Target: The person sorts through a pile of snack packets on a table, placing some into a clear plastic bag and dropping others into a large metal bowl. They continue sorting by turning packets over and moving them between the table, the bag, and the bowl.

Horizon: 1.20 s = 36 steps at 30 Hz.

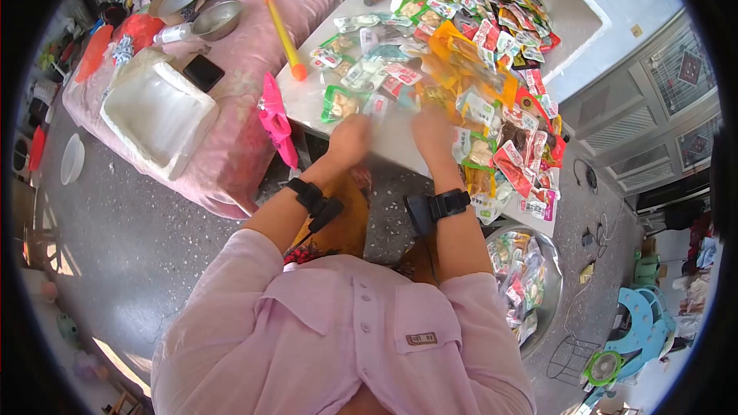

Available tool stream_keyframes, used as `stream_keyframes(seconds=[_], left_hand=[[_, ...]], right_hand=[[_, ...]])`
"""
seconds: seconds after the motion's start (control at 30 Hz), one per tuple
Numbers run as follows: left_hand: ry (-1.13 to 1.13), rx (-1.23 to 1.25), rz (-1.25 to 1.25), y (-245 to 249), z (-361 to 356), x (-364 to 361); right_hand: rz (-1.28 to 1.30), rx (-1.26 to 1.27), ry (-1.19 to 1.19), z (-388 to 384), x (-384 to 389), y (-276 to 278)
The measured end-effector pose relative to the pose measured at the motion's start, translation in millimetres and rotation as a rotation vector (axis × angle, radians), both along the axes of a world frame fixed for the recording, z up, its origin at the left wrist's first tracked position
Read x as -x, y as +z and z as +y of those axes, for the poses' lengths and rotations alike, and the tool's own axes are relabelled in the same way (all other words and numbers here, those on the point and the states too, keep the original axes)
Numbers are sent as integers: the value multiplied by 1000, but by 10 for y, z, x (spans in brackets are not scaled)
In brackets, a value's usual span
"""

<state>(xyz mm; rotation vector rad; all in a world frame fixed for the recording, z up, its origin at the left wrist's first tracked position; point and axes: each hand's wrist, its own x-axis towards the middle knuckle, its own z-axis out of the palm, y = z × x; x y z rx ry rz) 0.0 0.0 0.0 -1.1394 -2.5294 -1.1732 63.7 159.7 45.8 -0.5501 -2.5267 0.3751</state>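
Note:
At the table's near edge, both my hands are closed, with fingers curled and slightly blurred. My left hand (351, 139) and my right hand (432, 132) grip the near edge of a clear plastic bag (382, 105), which lies on the white table (403, 142). Small snack packets show through the bag, among them a green-edged packet (339, 103) beside my left hand. Just past my right hand lie yellow plastic bags (469, 65). Loose red, white and green snack packets (516, 169) are spread to the right of that hand. My fingertips are hidden.
A white foam box (573, 38) heaped with packets stands at the back right. Below the table's right side is a metal basin (547, 292) of packets. On the pink-covered bed (231, 119) are a foam tray (157, 119), a phone (204, 71) and a yellow tube (282, 31).

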Motion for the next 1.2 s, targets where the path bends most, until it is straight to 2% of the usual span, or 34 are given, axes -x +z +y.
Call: stream_keyframes(seconds=[0.17, 0.27, 0.37, 0.47, 0.67, 0.77, 0.97, 1.03, 1.1, 1.17, 1.2], left_hand=[[-25, -68, 95, -36, -24, -9], [-19, -81, 104, -69, -15, -9], [-8, -53, 67, -28, -8, -44], [-12, -90, 74, -51, -2, -27], [23, -182, 56, 43, 16, -39], [127, -174, -6, 114, 60, -56], [130, -19, 79, 280, 91, -93], [131, -9, 90, 339, 68, -140], [132, -3, 99, 335, 46, -174], [135, -4, 110, 309, 36, -186], [127, 1, 117, 313, 33, -203]], right_hand=[[247, 205, 56, 50, -231, 274], [363, 540, 42, 143, -340, 384], [553, 1359, 130, 292, -391, 214], [566, 1547, 129, 259, -433, 154], [567, 1743, 321, 432, -396, -386], [435, 1727, 236, 251, -429, -256], [428, 1952, 382, 96, -245, -258], [460, 1841, 341, 9, -253, -244], [509, 1851, 342, -49, -224, -265], [576, 1981, 390, -53, -119, -349], [509, 2018, 393, -71, -68, -446]])
